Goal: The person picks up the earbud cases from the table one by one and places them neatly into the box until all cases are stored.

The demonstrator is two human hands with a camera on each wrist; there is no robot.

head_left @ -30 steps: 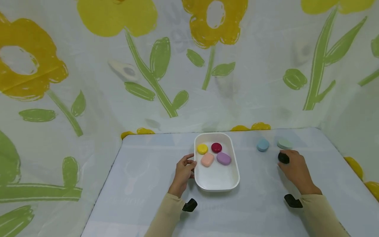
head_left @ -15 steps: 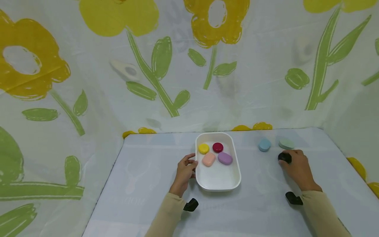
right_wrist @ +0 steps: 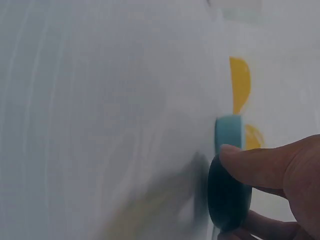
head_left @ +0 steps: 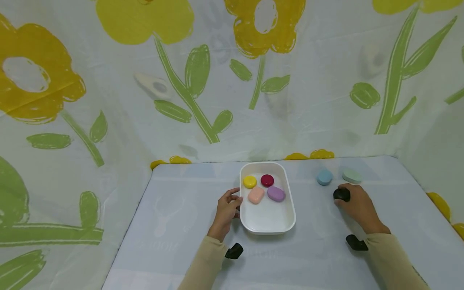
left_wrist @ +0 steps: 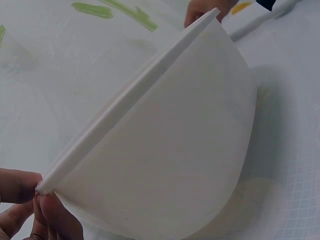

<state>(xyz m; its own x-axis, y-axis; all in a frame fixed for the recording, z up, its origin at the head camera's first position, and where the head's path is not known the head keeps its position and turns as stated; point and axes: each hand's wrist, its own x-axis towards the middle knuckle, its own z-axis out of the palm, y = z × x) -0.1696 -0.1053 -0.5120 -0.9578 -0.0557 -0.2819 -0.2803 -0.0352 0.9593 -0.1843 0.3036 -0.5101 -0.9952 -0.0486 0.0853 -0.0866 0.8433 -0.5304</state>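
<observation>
My left hand [head_left: 225, 211] pinches the left rim of a white tray [head_left: 266, 221] between thumb and fingers; the left wrist view shows the tray's wall [left_wrist: 165, 140] close up. In the tray lie a yellow round soap [head_left: 249, 182], a dark red round soap [head_left: 267, 180], a pink soap bar [head_left: 255, 195] and a purple oval soap [head_left: 276, 194]. To the right, my right hand [head_left: 359, 205] grips a black soap [head_left: 342, 194] by its edges, thumb on one side. I cannot tell whether it touches the table. The right wrist view shows the black soap [right_wrist: 227, 195] beside the hand's thumb.
Behind the right hand, a light blue round soap [head_left: 324, 177] and a pale green soap [head_left: 351, 176] lie on the white table [head_left: 181, 241]. A flower-printed sheet [head_left: 311, 121] rises at the table's back edge and sides. Black wrist mounts [head_left: 234, 251] jut from both sleeves.
My right hand has moved a little to the left with the black soap in its grip. My left hand stays at the tray's rim. The view has shifted slightly.
</observation>
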